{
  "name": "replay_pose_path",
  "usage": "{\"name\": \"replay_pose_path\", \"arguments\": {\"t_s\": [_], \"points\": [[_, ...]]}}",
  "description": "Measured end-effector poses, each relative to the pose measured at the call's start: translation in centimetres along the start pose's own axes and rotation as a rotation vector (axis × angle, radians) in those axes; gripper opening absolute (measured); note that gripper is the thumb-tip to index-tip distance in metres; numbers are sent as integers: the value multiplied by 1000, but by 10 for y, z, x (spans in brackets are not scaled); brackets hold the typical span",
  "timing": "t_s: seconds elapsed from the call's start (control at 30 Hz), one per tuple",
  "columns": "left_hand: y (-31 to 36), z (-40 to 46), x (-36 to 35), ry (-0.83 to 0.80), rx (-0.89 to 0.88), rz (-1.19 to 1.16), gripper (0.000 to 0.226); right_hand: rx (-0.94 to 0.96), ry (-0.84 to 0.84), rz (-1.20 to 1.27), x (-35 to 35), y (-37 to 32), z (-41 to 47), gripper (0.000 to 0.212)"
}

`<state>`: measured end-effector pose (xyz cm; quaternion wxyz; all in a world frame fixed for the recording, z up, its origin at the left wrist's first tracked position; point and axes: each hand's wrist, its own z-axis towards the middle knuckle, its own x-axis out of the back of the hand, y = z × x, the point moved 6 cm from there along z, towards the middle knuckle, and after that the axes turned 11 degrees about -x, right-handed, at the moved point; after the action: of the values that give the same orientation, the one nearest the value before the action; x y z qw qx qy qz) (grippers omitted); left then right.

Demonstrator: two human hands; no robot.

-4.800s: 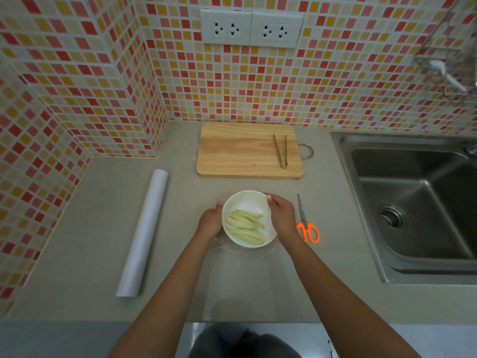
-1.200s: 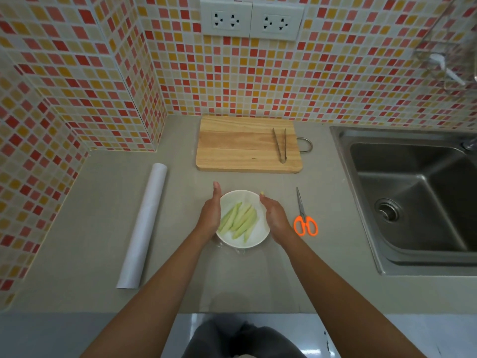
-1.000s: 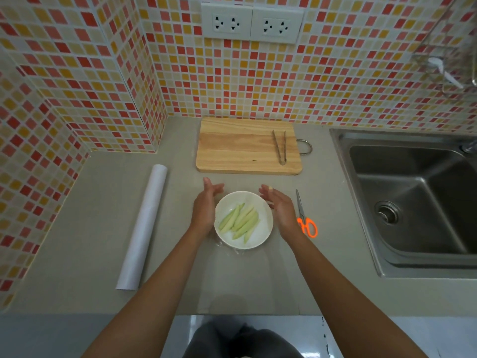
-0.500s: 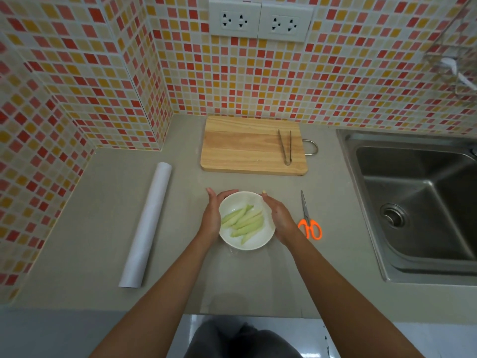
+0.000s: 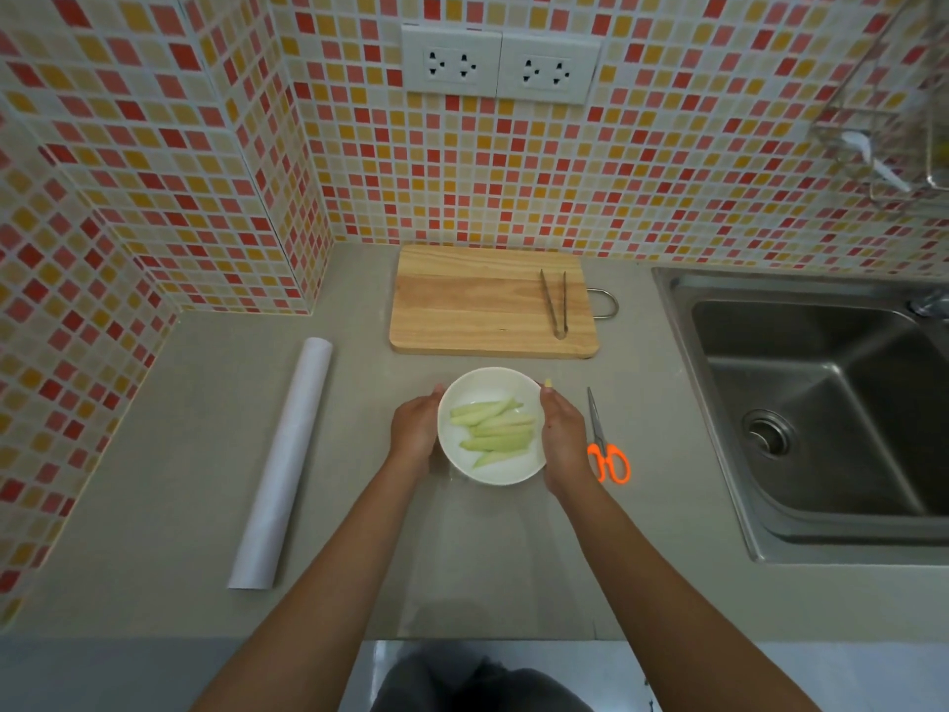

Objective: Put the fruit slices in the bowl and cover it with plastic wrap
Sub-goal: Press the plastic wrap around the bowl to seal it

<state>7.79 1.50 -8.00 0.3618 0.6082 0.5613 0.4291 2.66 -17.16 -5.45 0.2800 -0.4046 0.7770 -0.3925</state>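
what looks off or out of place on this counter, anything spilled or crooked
Nothing stands out. The fruit slices all lie inside the white bowl, which sits upright between the left hand and right hand. The tongs rest on the cutting board; scissors and wrap roll lie flat. No spills show.
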Motion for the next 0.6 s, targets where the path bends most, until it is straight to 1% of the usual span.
{"name": "replay_pose_path", "arguments": {"t_s": [0.1,0.3,0.47,0.6], "points": [[-3,-1,-1,-75,96,-12,43,-12,-2,0,-1,-2,-1,27],[-9,0,-2,-137,169,-23,44,-24,-31,-13,-2,-2,-1,30],[-8,-1,2,-36,124,-18,51,-26,-13,-39,-3,-5,0,30],[-8,0,9,120,119,-76,53,-41,3,-50,-2,-6,1,30]]}}
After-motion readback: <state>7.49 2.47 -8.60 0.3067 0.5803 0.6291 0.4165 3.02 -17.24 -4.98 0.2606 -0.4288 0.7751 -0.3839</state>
